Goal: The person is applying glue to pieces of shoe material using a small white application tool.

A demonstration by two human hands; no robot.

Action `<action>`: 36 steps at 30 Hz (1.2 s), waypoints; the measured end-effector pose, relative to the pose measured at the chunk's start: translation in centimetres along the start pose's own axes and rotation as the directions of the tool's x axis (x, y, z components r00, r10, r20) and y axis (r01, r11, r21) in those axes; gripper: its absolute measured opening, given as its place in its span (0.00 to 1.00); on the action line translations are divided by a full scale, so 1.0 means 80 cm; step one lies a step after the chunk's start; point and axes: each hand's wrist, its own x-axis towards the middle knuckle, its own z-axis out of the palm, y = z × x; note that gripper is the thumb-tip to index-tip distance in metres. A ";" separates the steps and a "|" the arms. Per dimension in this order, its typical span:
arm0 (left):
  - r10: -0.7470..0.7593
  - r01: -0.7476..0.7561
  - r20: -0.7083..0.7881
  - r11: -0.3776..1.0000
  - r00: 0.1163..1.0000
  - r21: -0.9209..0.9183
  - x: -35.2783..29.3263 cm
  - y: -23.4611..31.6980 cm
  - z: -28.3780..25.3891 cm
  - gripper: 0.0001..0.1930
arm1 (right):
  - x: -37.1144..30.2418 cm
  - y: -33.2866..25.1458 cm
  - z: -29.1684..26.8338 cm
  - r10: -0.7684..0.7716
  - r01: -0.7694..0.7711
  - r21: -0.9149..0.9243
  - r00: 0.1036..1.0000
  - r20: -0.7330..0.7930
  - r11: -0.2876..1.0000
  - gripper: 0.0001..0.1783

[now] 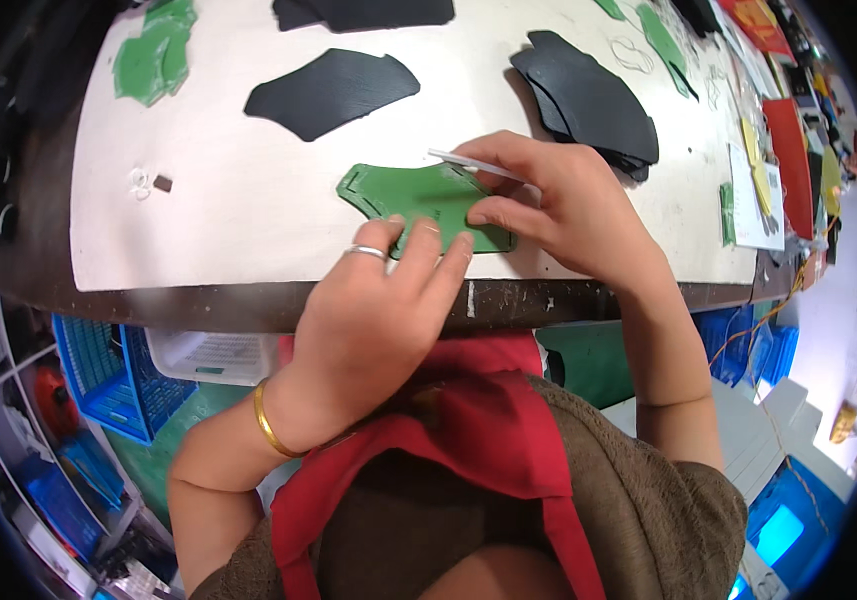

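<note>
A green template (410,190) with slots cut near its edges lies flat close to the table's front edge. My left hand (373,310) rests its spread fingertips on the template's near edge and grips nothing; its thumb is hidden. Above the template's right end, my right hand (558,205) is closed on a thin whitish pen-like stick (478,164), its tip pointing left over the template's far edge. A dark line follows part of the template's rim; I cannot tell whether a black piece lies beneath. Beyond it lies a single black cut piece (333,92).
A stack of black cut pieces (588,100) lies right of my right hand, and more black pieces (368,10) lie at the far edge. Green templates (153,60) sit far left. Papers (753,195) lie at right. A blue crate (113,370) and white basket (213,355) stand below.
</note>
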 end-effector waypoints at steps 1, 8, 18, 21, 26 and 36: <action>0.024 -0.024 0.000 0.999 1.000 0.025 0.000 0.002 0.001 0.20 | 0.000 -0.002 -0.001 -0.065 0.063 -0.083 0.998 -0.023 0.995 0.15; 0.064 -0.061 -0.018 0.991 0.998 0.122 -0.003 0.026 0.015 0.21 | 0.021 -0.031 -0.016 -0.374 0.277 -0.322 0.879 -0.296 0.905 0.10; 0.073 -0.069 -0.022 0.986 0.997 0.155 -0.011 0.031 0.014 0.21 | 0.074 -0.062 0.019 -0.301 0.358 -0.166 0.908 0.291 0.919 0.13; 0.070 -0.067 -0.013 0.983 0.997 0.172 -0.009 0.030 0.016 0.20 | 0.103 -0.062 0.028 -0.376 0.417 -0.174 0.899 0.223 0.892 0.12; 0.077 -0.076 0.006 0.969 0.997 0.237 -0.008 0.029 0.016 0.22 | 0.112 -0.051 0.042 -0.456 0.456 -0.233 0.888 0.059 0.859 0.13; 0.033 -0.025 -0.086 0.995 0.996 0.094 -0.012 0.026 0.019 0.20 | -0.003 -0.038 -0.027 0.443 -0.420 0.309 0.897 -0.005 0.853 0.17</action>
